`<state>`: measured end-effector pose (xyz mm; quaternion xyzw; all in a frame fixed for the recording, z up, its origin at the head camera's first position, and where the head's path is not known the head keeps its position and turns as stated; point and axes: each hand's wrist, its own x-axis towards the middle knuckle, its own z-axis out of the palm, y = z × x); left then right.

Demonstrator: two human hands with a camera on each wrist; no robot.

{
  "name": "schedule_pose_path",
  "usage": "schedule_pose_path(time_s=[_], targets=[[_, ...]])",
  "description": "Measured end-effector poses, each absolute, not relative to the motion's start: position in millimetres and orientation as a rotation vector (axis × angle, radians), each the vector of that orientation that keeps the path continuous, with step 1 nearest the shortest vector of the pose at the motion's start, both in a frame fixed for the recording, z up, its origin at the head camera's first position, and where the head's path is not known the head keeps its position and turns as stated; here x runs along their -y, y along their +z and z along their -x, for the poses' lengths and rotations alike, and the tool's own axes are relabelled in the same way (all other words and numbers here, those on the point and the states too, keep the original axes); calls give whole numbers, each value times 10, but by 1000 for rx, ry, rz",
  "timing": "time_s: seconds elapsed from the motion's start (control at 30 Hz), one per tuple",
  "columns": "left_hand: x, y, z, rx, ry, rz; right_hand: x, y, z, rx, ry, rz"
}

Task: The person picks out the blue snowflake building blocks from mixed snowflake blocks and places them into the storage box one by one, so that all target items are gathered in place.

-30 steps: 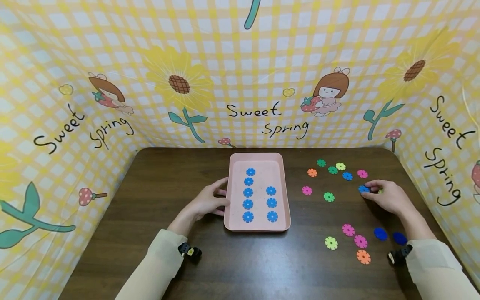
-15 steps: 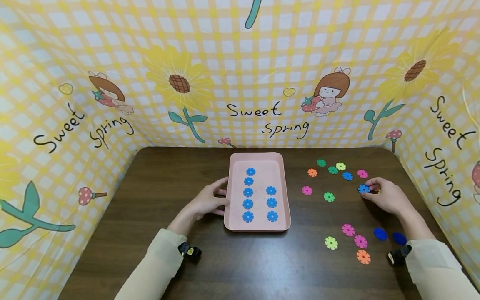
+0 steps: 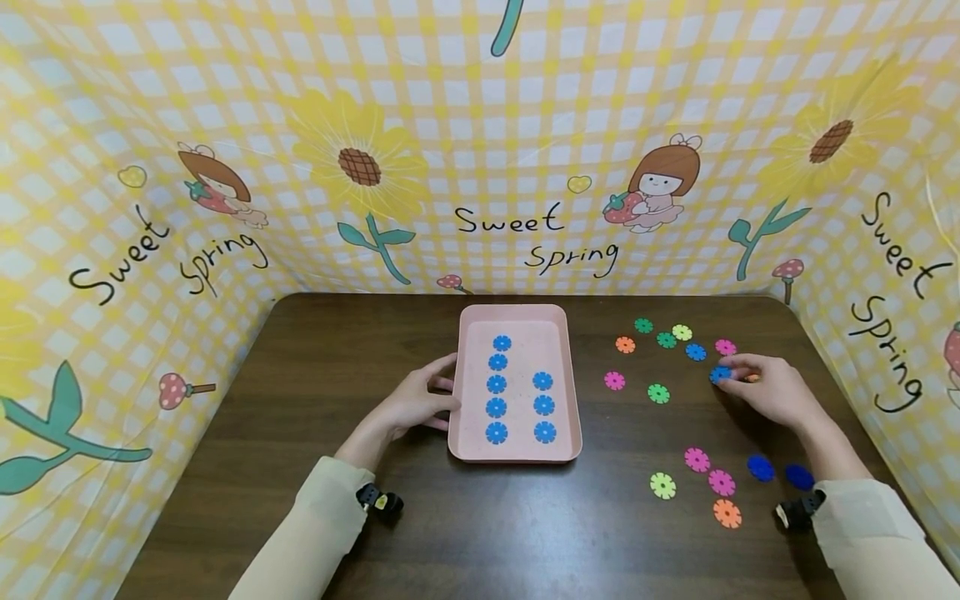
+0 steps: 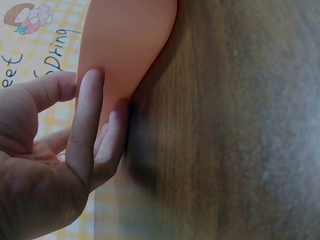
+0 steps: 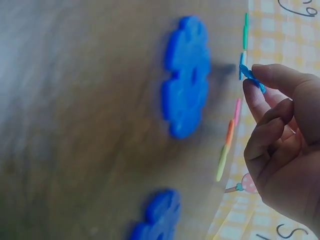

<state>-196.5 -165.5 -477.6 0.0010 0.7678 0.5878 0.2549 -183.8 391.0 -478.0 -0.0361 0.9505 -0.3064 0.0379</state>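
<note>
A pink tray (image 3: 515, 454) stands mid-table, holding two columns of light blue notched discs (image 3: 497, 384), like snowflake building pieces. My left hand (image 3: 412, 402) is at its left side; in the left wrist view the fingertips (image 4: 92, 82) touch the tray's outer wall (image 4: 127, 40). On the right, my right hand (image 3: 776, 390) pinches a blue disc (image 3: 720, 374) between thumb and index finger. That pinched disc (image 5: 252, 78) is tilted and held above the table in the right wrist view. The other right fingers are curled toward the palm.
Loose discs lie right of the tray: green (image 3: 658, 393), pink (image 3: 614, 381), orange (image 3: 625, 344), yellow-green (image 3: 662, 486) and a light blue one (image 3: 696, 352). Two dark blue discs (image 3: 761, 467) lie near the right forearm. Patterned cloth (image 3: 517, 167) walls the table's back and sides.
My right hand has lifted the blue disc slightly and moved it a little to the left. An orange disc now shows beside its fingers. The left hand and tray have stayed still.
</note>
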Motion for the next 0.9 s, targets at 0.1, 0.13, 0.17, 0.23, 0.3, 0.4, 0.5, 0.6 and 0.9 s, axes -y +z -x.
schedule_pose_path(time_s=[0.1,0.13,0.17,0.23,0.3,0.4,0.5,0.6,0.9], targets=[[1655,-4769,1962,-2088,1591,-2,-3853,-4758,1854,-2934,-965,145],[1654,-4765,1960,-2087,1591,0,-3827,-4746,1860,-2936,-975,155],[1654,-4762,1958,-2087,1590,1,-3798,-4734,1867,-2937,-986,167],[1654,-4767,1961,-2083,1595,-3,-3731,-4711,1882,-2932,-1014,188],[1656,-4770,1961,-2080,1600,-9,-3658,-4695,1899,-2927,-1043,207],[1666,-4778,1968,-2079,1604,-30,-3530,-4675,1938,-2931,-1068,250],[1671,-4778,1970,-2079,1601,-36,-3386,-4668,1990,-2922,-1094,291],[1668,-4766,1965,-2082,1597,-31,-3214,-4662,2047,-2888,-1135,313],[1654,-4745,1953,-2094,1590,-27,-2655,-4644,2207,-2799,-1233,379]])
